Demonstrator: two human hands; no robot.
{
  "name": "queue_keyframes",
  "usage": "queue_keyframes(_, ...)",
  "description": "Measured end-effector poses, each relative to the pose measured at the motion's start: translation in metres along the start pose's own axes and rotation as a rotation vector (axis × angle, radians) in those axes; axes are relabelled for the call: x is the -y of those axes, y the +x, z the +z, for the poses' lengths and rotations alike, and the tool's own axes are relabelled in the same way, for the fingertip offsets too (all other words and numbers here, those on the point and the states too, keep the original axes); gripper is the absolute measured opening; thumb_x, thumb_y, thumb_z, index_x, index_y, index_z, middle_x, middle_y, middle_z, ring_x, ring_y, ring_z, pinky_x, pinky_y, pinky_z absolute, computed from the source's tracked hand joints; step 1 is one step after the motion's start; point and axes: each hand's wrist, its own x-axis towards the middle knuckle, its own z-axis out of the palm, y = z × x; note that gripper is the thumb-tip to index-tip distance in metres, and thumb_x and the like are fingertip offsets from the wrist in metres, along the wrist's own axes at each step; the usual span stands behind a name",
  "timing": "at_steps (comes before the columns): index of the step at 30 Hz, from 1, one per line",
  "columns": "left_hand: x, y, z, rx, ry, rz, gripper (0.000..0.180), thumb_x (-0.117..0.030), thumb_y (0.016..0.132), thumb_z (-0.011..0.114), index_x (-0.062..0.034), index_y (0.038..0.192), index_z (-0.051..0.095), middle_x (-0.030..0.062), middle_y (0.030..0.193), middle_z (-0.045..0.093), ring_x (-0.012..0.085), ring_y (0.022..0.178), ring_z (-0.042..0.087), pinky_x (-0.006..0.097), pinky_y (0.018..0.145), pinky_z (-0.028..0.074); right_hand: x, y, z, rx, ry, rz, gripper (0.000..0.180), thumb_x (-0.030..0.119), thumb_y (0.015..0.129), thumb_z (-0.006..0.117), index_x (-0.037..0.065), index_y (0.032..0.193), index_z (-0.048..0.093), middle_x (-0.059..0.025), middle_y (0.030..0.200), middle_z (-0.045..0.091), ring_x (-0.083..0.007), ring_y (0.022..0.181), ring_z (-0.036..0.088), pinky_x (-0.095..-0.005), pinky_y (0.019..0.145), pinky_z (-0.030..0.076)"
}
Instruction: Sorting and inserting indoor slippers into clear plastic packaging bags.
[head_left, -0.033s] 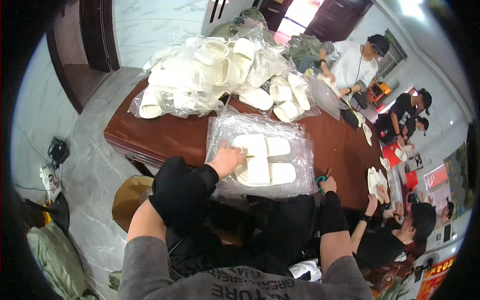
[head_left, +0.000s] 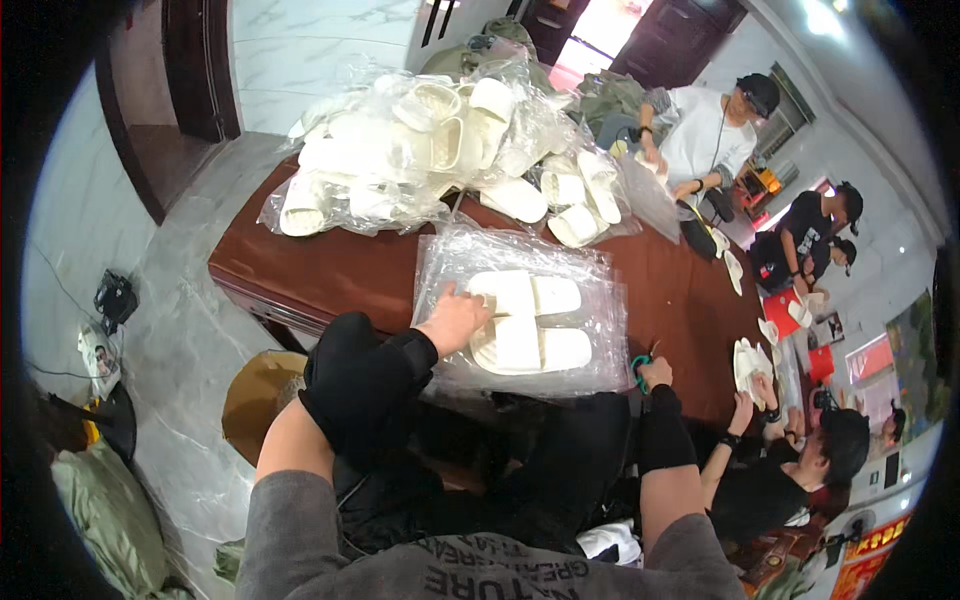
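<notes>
A pair of cream slide slippers (head_left: 517, 342) lies side by side on a stack of clear plastic bags (head_left: 440, 262) at the table edge in front of me. My left hand (head_left: 457, 318) rests at the slippers' left ends, fingers apart and touching their edge. To the right of the bags, my right hand (head_left: 657, 373) is closed around a pair of scissors (head_left: 641, 372) with teal handles. The blades point away from me, above the brown table (head_left: 300, 275).
A large heap of bagged cream slippers (head_left: 400, 150) covers the table's far side. An open cardboard box (head_left: 258, 405) stands on the floor at my left. A person in white (head_left: 705, 130) works across the table; a person in black (head_left: 770, 480) sits at my right, handling slippers.
</notes>
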Motion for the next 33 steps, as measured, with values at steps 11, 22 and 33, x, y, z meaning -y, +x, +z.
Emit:
queue_keyframes(11, 0.029, 0.016, -0.013, -0.136, -0.898, -0.180, 0.009, -0.016, 0.081, 0.073, -0.0126, 0.089, 0.076, 0.0068, 0.085, 0.076, 0.0289, 0.082, 0.072, 0.041, 0.074, 0.054, 0.066, -0.049, -0.055, 0.368, 0.982, -0.202, 0.046, 0.006, 0.089, 0.078, 0.001, 0.129, 0.056, -0.0112, 0.099, 0.067, -0.0242, 0.086, 0.071, -0.0362, 0.070, 0.060)
queue_keyframes(22, 0.040, 0.017, -0.017, -0.160, -0.998, -0.146, 0.007, -0.006, 0.086, 0.074, -0.0056, 0.093, 0.075, 0.0055, 0.082, 0.075, 0.0150, 0.075, 0.070, 0.031, 0.072, 0.053, 0.216, -0.184, -0.078, 0.380, -0.036, -1.173, 0.070, 0.044, 0.083, 0.082, 0.011, 0.138, 0.054, -0.0159, 0.117, 0.060, -0.0344, 0.104, 0.065, -0.0431, 0.088, 0.054)
queue_keyframes(33, 0.034, 0.018, -0.029, -0.225, -1.042, -0.130, 0.008, -0.005, 0.087, 0.073, -0.0033, 0.095, 0.074, 0.0072, 0.082, 0.074, 0.0136, 0.076, 0.069, 0.030, 0.073, 0.054, 0.234, -0.207, -0.052, 0.211, -0.068, -1.236, 0.047, 0.031, 0.088, 0.071, 0.013, 0.130, 0.060, -0.0163, 0.098, 0.069, -0.0369, 0.093, 0.069, -0.0471, 0.078, 0.055)
